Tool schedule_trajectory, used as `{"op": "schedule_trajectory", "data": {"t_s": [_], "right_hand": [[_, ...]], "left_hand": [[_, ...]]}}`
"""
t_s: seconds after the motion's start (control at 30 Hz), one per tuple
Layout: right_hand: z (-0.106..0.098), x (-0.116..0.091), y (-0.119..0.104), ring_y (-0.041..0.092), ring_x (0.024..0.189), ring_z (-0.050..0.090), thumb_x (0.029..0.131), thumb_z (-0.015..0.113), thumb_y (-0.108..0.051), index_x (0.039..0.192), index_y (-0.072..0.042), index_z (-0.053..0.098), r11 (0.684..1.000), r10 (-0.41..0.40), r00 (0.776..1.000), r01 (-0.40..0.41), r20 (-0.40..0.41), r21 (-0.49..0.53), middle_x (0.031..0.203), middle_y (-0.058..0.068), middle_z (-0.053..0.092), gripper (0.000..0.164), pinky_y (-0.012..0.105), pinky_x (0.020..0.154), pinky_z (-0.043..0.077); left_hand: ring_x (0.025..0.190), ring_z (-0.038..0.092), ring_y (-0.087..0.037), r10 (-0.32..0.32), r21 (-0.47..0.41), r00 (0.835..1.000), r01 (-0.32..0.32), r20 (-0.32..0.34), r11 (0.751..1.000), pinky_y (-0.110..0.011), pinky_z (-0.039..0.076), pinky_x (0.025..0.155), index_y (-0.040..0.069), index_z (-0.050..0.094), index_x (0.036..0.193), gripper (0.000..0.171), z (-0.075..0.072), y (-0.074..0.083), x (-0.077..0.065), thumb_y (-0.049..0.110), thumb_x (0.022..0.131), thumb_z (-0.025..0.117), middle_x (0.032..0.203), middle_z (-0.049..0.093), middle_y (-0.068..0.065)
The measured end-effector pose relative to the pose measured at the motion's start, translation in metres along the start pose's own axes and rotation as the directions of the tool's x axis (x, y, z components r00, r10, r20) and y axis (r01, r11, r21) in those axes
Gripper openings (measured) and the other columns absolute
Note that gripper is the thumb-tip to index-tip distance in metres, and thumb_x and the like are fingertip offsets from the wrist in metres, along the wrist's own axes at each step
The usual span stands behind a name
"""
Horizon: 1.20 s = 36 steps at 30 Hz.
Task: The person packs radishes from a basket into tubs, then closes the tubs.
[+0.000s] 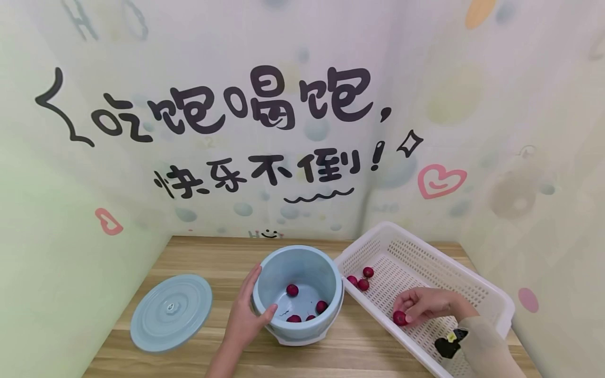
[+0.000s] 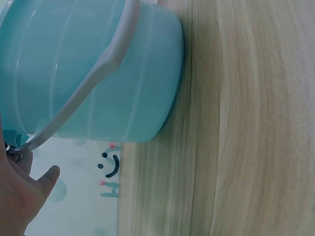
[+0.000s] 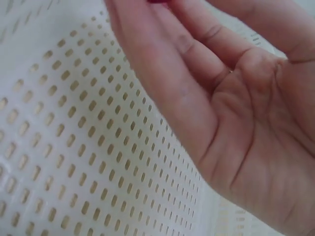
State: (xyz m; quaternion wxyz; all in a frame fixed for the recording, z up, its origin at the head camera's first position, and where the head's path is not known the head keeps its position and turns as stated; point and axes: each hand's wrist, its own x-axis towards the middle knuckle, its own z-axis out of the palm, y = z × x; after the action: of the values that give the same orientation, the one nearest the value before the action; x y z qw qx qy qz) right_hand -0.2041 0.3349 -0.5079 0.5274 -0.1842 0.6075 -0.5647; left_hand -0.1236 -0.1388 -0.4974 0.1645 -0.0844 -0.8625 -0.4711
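A person's right hand is pinching what is looking like a red radish between thumb and fingers inside the near half of a white basket, at the right of the wooden table; whether the piece is touching the basket floor, one cannot tell. Three more radishes are lying together at the basket's far left end. The left hand is resting against a blue bucket at the centre, its fingers stretching along the left side and its thumb spreading toward the near rim. Four radishes are showing inside the bucket, while its pale handle is hanging down the outside. A round blue lid is lying at the left.

By its look, the radish is probably weighing little, staying firm under pressure, rolling easily and perhaps slipping on its smooth skin; a light fingertip pinch across its widest part is seeming the surest hold, with hard squeezing risking bruises.
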Motion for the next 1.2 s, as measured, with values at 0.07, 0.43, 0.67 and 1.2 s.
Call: {"op": "schedule_trajectory", "data": {"t_s": [0.07, 0.43, 0.67, 1.2], "right_hand": [[0.0, 0.0, -0.001, 0.008, 0.102, 0.069, 0.095, 0.056, 0.002, 0.118, -0.008, 0.063, 1.0, -0.019, 1.0, 0.019, -0.021, 0.004, 0.108, -0.002, 0.07, 0.026, 0.023, 0.089, 0.059], [0.004, -0.003, -0.013, 0.008, 0.103, 0.068, 0.094, 0.059, 0.0, 0.119, -0.006, 0.063, 0.994, -0.092, 0.989, 0.085, -0.114, -0.066, 0.111, -0.002, 0.07, 0.025, 0.026, 0.092, 0.059], [0.007, -0.003, -0.022, 0.007, 0.102, 0.068, 0.094, 0.059, 0.0, 0.118, -0.005, 0.062, 0.987, -0.121, 0.98, 0.103, -0.156, -0.119, 0.111, -0.003, 0.07, 0.024, 0.028, 0.092, 0.059], [0.025, 0.005, -0.055, 0.002, 0.093, 0.067, 0.094, 0.06, -0.001, 0.121, 0.014, 0.051, 0.945, -0.255, 0.952, 0.209, -0.168, -0.251, 0.107, -0.004, 0.07, 0.032, 0.024, 0.083, 0.06]], "left_hand": [[0.145, 0.04, -0.034, -0.01, -0.007, 1.0, 0.01, 0.005, 1.0, -0.054, 0.041, 0.112, 0.016, 0.039, 0.153, 0.089, 0.0, 0.0, -0.001, 0.027, 0.076, 0.081, 0.16, 0.039, -0.008], [0.145, 0.041, -0.036, -0.017, -0.004, 1.0, 0.017, 0.007, 1.0, -0.057, 0.043, 0.11, 0.017, 0.038, 0.153, 0.088, -0.001, -0.001, -0.002, 0.029, 0.077, 0.08, 0.16, 0.038, -0.009], [0.146, 0.039, -0.036, -0.037, -0.013, 0.999, 0.037, 0.017, 0.999, -0.058, 0.042, 0.111, 0.018, 0.038, 0.154, 0.089, -0.001, 0.001, -0.001, 0.029, 0.076, 0.08, 0.161, 0.037, -0.009], [0.145, 0.039, -0.037, -0.039, -0.005, 0.999, 0.039, 0.019, 0.999, -0.06, 0.043, 0.11, 0.018, 0.038, 0.154, 0.088, 0.0, 0.0, 0.0, 0.031, 0.078, 0.08, 0.161, 0.037, -0.008]]}}
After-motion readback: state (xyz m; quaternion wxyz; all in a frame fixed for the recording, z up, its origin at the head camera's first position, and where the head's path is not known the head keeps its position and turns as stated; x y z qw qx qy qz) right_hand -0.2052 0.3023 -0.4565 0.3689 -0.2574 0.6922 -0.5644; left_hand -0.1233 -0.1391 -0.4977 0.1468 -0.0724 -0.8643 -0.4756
